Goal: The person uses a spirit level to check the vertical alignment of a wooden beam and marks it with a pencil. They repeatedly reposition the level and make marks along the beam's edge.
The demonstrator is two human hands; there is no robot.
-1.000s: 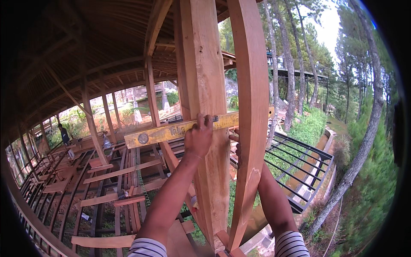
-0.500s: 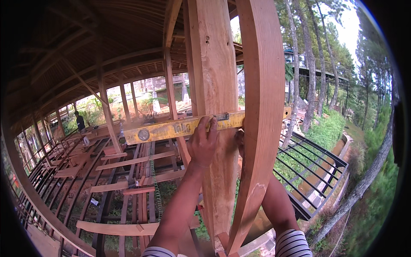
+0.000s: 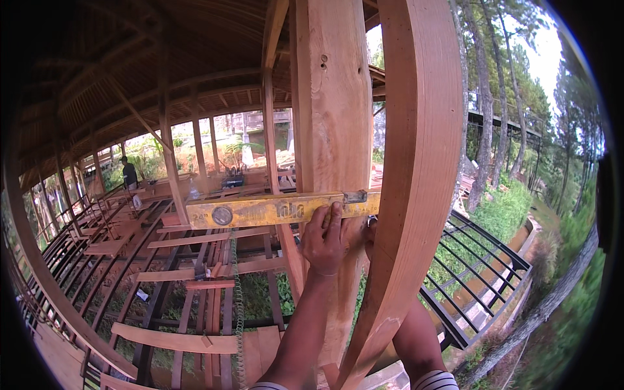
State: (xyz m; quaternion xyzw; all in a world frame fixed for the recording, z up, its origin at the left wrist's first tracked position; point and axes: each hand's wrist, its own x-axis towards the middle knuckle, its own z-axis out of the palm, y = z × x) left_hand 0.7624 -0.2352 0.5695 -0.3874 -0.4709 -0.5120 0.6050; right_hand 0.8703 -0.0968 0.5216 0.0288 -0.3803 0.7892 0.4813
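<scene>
A long yellow spirit level (image 3: 250,214) lies nearly horizontal across the near side of a thick wooden post (image 3: 335,123). My left hand (image 3: 323,242) grips it near the middle, its fingertips up on the yellow face below a small vial window. A second, broad timber (image 3: 432,123) stands upright in front and to the right, and the level's right end disappears behind it. Only a bit of my right hand (image 3: 371,235) shows, between post and timber just under the level; its fingers are mostly hidden, and what they touch cannot be made out.
At left, loose planks (image 3: 175,338) lie over dark open floor beams (image 3: 153,318), with a coiled hose (image 3: 239,312) among them. A person (image 3: 129,175) stands far left. A black metal frame (image 3: 481,273) extends at right, beside a leaning trunk (image 3: 533,318).
The level has come closer to horizontal, its left end lower in view. Its right end, formerly showing past the front timber, is now hidden. My view has shifted, and that timber looms larger.
</scene>
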